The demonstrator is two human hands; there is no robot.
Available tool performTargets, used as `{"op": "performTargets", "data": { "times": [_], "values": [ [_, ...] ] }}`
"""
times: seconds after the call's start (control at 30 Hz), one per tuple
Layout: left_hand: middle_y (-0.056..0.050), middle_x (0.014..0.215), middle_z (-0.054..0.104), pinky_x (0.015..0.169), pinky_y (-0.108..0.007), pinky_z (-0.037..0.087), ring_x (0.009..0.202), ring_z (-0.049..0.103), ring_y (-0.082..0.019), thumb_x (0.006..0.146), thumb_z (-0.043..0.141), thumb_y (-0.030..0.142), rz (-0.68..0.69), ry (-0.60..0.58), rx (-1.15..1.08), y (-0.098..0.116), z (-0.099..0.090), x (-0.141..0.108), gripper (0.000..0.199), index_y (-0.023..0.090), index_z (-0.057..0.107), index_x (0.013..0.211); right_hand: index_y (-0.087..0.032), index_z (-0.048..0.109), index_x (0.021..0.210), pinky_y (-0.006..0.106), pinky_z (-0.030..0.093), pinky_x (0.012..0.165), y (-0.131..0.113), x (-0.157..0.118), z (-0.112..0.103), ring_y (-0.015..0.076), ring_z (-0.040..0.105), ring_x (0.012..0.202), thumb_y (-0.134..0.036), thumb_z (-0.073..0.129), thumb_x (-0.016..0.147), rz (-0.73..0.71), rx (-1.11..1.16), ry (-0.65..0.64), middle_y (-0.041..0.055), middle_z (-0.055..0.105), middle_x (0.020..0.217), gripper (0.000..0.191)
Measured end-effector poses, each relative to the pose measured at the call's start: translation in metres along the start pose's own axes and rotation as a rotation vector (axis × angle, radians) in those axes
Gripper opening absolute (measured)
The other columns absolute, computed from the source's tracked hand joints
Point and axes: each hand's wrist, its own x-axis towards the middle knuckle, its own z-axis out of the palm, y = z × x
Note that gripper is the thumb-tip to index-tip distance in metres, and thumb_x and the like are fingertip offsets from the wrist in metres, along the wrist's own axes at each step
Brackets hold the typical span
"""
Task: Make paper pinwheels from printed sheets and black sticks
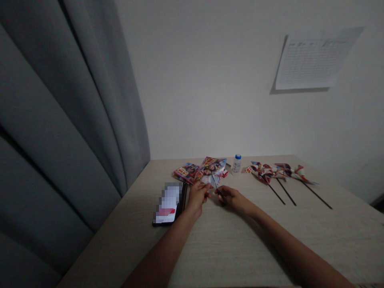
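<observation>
My left hand (197,197) pinches the lower edge of a colourful printed paper sheet (210,171), which stands tilted above the table. My right hand (232,199) is shut on a thin black stick (217,188), whose upper end reaches the sheet. Both hands are close together near the far side of the table. To the right lie three paper pinwheels (274,171) on black sticks, their heads bunched together. A folded printed paper (186,173) lies just left of the raised sheet.
A smartphone (167,204) with a blurred screen lies left of my left hand. Behind the papers stand a small white bottle (237,165) with a blue cap and a small red-and-white item (225,173). The table meets a wall, with a grey curtain (60,112) at the left.
</observation>
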Motion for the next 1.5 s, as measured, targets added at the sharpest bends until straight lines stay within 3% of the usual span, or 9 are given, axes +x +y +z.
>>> {"op": "performTargets", "data": {
  "times": [1.17, 1.5],
  "values": [
    [-0.003, 0.08, 0.072, 0.038, -0.015, 0.018, 0.043, 0.051, -0.004, 0.062, 0.081, 0.035, 0.018, -0.014, 0.004, 0.0007, 0.0, -0.001, 0.036, 0.017, 0.053, 0.077, -0.016, 0.063, 0.101, 0.025, 0.041, 0.063, 0.0012, 0.0012, -0.0011, 0.0124, 0.048, 0.067, -0.041, 0.06, 0.083, 0.009, 0.024, 0.005, 0.0014, 0.06, 0.079, 0.031],
    [-0.003, 0.081, 0.071, 0.038, -0.015, 0.019, 0.043, 0.05, -0.003, 0.062, 0.08, 0.035, 0.002, -0.004, 0.012, 0.0029, 0.0011, -0.0015, 0.036, 0.018, 0.052, 0.076, -0.017, 0.067, 0.108, 0.027, 0.045, 0.067, 0.0066, 0.0029, -0.0021, 0.0146, 0.054, 0.072, -0.049, 0.063, 0.082, 0.001, 0.019, 0.02, 0.0038, 0.066, 0.086, 0.041]
  ]
}}
